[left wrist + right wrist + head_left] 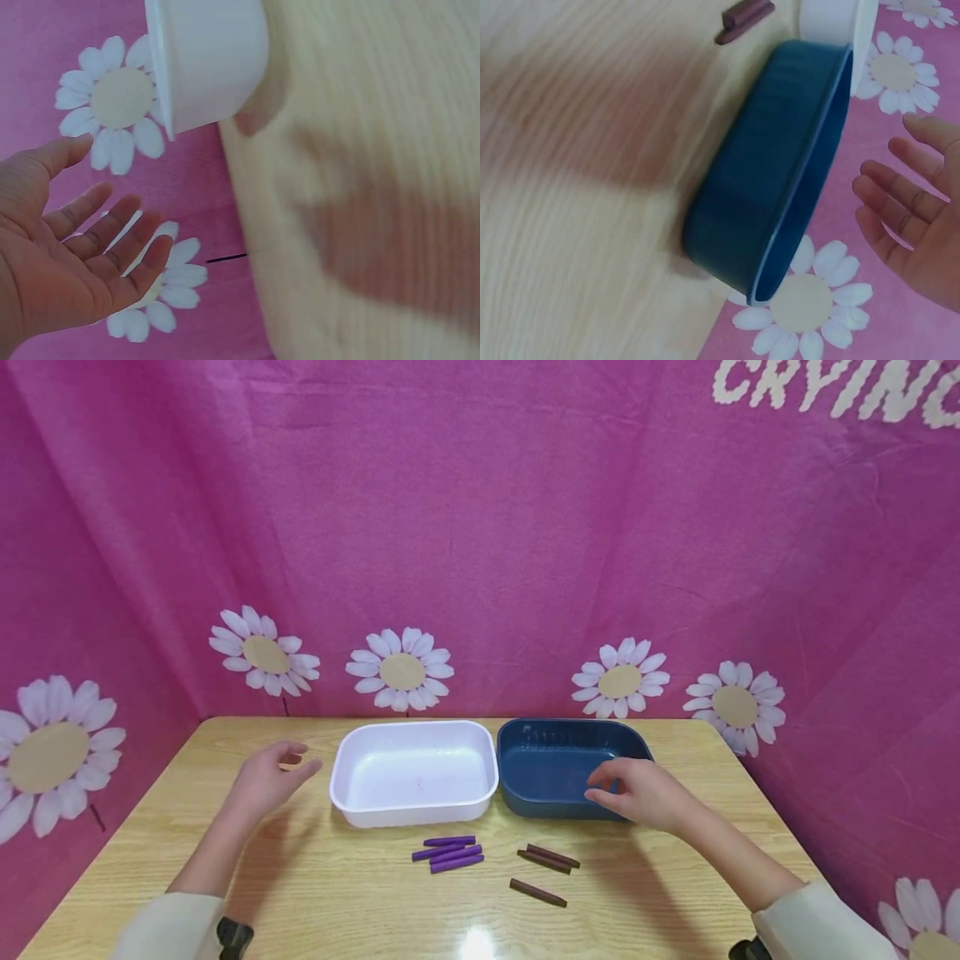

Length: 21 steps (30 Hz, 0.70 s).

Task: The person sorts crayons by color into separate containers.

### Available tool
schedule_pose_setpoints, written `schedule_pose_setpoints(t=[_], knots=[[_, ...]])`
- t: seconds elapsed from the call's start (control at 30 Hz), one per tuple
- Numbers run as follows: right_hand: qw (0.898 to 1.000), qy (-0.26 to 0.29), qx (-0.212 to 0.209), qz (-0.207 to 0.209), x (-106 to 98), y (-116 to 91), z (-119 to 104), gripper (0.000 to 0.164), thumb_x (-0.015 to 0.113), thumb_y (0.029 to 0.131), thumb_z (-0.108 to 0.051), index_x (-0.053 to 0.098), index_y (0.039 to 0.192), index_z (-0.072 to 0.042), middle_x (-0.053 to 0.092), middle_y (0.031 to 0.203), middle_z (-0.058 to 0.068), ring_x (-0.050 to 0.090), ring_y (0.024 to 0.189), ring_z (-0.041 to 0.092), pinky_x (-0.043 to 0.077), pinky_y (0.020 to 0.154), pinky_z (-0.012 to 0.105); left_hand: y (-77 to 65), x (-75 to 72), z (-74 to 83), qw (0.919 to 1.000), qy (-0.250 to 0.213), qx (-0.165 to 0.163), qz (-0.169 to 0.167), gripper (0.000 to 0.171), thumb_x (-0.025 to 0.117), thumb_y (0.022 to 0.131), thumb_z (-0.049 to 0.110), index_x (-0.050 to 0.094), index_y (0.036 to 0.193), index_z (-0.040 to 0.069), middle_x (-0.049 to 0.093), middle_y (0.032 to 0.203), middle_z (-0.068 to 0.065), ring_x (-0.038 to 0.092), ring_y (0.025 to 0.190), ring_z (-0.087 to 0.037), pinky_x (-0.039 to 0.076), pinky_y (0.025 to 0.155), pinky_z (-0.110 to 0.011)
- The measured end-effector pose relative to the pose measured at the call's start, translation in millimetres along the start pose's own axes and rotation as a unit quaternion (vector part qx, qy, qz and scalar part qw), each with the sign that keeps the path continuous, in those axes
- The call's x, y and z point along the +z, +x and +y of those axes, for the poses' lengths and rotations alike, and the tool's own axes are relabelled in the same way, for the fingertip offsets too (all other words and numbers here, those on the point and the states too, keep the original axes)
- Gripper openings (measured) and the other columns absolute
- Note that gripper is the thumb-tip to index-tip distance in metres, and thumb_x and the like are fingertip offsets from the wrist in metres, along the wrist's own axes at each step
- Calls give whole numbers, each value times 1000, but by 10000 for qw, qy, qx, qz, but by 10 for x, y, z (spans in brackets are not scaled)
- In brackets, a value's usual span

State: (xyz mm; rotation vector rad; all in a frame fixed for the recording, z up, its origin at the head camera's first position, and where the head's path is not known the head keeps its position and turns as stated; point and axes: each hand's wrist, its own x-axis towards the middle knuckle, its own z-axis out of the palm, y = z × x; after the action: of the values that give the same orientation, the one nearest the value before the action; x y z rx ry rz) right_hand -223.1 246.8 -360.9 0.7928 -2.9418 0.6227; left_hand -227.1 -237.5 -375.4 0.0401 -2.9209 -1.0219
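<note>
My left hand (268, 779) hovers left of the white bin (412, 816), fingers relaxed and holding nothing; the left wrist view shows its bare palm (60, 277). Over the right part of the dark blue bin (536, 806) is my right hand (645, 791), with loosely bent fingers and nothing between them. In the right wrist view those fingers (900, 195) stand apart from the blue bin's rim. Several purple crayon-like sticks (456, 858) lie in front of the white bin. Three brown sticks (538, 893) of the same shape lie before the blue bin, two side by side and one nearer.
The two bins stand side by side near the back edge of the wooden table (360, 910). A pink cloth (480, 527) with white daisies hangs behind and along both sides. Light glares off the tabletop near the front.
</note>
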Motion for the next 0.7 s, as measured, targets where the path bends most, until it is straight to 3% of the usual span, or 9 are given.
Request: schedule_pose_setpoints(t=[0.4,0.7], knots=[[9961,564,-307,-612,278,-12,-37,17,67,85,-27,70,95,-13,62,78,-11,49,67,-1,44,61,20,6,148,-215,9994,-252,-177,-174,55,54,92,36,49,128,-6,55,121,-30,51,113,-43,45,90,-50],[9925,716,-505,-858,487,-24,-21,20,66,85,-25,69,95,-8,62,77,-11,48,66,-3,43,60,19,18,280,-233,9987,-458,-51,-199,56,56,92,35,48,128,-7,58,116,-29,59,101,-36,51,79,-41]])
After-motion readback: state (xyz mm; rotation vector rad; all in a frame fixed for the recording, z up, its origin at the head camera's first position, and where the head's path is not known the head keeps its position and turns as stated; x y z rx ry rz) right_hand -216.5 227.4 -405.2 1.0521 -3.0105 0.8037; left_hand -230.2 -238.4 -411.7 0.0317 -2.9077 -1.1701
